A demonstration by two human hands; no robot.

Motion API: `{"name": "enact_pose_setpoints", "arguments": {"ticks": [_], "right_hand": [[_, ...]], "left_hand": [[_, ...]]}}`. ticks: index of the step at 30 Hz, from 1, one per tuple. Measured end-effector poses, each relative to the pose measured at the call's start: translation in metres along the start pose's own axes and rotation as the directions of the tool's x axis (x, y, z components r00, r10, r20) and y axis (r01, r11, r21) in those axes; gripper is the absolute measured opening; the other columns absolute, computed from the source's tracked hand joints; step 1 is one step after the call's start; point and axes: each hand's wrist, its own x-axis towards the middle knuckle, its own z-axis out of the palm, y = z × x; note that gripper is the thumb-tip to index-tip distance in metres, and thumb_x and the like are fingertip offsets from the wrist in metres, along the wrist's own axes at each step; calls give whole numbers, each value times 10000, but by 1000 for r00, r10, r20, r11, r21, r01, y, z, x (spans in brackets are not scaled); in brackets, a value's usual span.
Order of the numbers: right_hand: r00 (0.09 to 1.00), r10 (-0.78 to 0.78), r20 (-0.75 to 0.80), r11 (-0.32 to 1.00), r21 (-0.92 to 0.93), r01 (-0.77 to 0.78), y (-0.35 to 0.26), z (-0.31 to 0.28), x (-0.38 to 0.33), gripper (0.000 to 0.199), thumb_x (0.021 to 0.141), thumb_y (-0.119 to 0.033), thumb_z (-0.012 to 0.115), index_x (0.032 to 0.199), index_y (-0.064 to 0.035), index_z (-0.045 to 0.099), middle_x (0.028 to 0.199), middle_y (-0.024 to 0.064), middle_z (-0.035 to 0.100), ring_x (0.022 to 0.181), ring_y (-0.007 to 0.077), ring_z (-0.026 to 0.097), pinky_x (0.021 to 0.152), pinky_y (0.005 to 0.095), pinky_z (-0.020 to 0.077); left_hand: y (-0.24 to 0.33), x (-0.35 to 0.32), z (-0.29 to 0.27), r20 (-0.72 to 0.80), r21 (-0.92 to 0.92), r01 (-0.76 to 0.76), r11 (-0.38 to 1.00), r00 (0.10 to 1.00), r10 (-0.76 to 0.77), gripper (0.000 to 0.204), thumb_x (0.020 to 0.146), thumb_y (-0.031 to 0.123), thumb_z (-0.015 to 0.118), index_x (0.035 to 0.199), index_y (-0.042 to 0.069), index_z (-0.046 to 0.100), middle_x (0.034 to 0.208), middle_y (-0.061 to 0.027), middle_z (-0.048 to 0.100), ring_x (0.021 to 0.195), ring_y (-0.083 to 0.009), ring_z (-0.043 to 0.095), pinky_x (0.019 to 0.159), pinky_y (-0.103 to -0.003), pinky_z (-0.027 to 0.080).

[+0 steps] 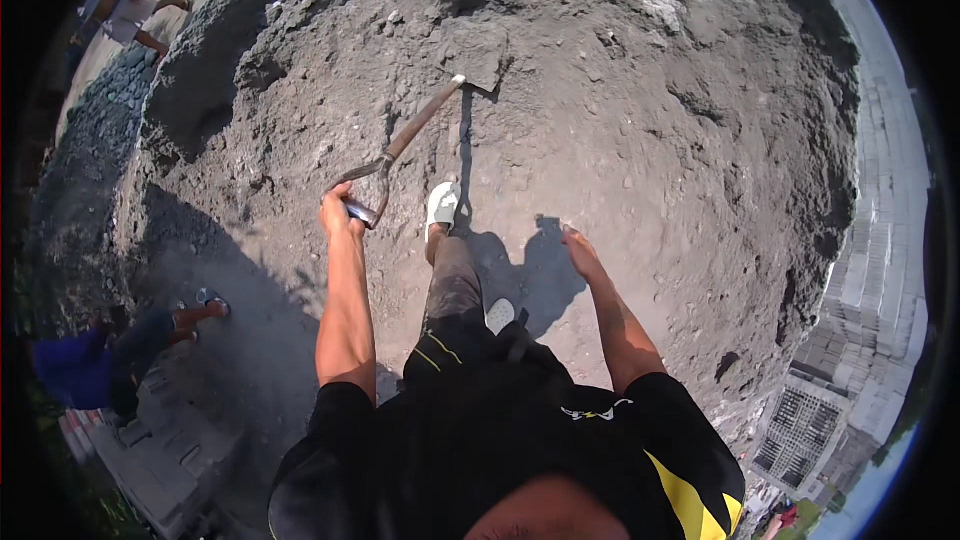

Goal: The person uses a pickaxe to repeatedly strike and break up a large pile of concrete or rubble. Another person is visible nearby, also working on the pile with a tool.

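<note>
- Head view looked straight down on a person standing on a big mound of grey dirt (pixel 620 120) in hard sunlight.
- The left hand (pixel 338 208) was clenched round the grip at the top end of a shovel (pixel 415 130).
- The shovel's handle ran up and to the right from that hand, tilted, and its blade (pixel 478 55) sat sunk in the dirt, caked with the same grey soil.
- The shovel's thin shadow fell on the dirt just right of the handle.
- The right hand (pixel 580 250) hung free out to the side, fingers loosely extended, holding nothing and well apart from the shovel.
- One foot in a white shoe (pixel 441 206) was planted on the dirt just right of the left hand, below the blade; a second white shoe (pixel 499 315) showed lower down beside the leg.
- The person wore a black shirt with yellow marks (pixel 690 500) and dark trousers.
- At the left edge, another person in blue (pixel 80 365) sat or crouched in shadow, with a sandalled foot (pixel 205 305) stretched toward the mound.
- At the top left, a further person (pixel 125 15) bent over near a heap of grey gravel (pixel 110 105).
- Stacks of grey paving blocks (pixel 870 270) lined the right edge, well away from both hands.
</note>
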Motion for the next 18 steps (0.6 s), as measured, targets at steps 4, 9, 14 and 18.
{"name": "enact_pose_setpoints", "arguments": {"ticks": [4, 9, 14, 18], "right_hand": [[999, 47, 9, 999, -23, -46, -34, 1, 74, 573, 859, -505, 389, 994, 19, 579, 874, 115, 590, 851, 201, 529, 784, 310, 396], [963, 178, 204, 983, -86, -164, -94, 105, 241, 731, 721, -622, 525, 1015, 45, 573, 944, 156, 595, 871, 208, 538, 768, 333, 407], [823, 433, 369, 568, 597, -567, -199, 216, 364, 587, 712, -407, 682, 1064, 27, 501, 858, 112, 578, 787, 253, 569, 730, 436, 481], [774, 483, 409, 318, 741, -591, -189, 270, 381, 215, 774, -146, 637, 910, -17, 533, 663, 39, 503, 542, 171, 514, 533, 354, 497]], "left_hand": [[57, 66, -18, -1, 179, 70, 981, 998, -71, 86, 668, 52, 595, 687, 43, 511, 570, -58, 459, 448, -169, 450, 405, -289, 372], [58, 71, -6, -141, 345, 84, 935, 989, -37, 53, 687, 14, 554, 733, 19, 528, 570, -42, 468, 457, -147, 466, 415, -267, 382], [28, 3, 18, -321, 399, 14, 917, 939, 125, 94, 675, -27, 540, 758, 11, 519, 608, -45, 497, 444, -108, 443, 400, -244, 369], [-14, -13, -7, -441, 402, -16, 916, 873, 209, 127, 615, -49, 503, 737, -14, 501, 596, -69, 510, 421, -119, 439, 372, -244, 376]]}}
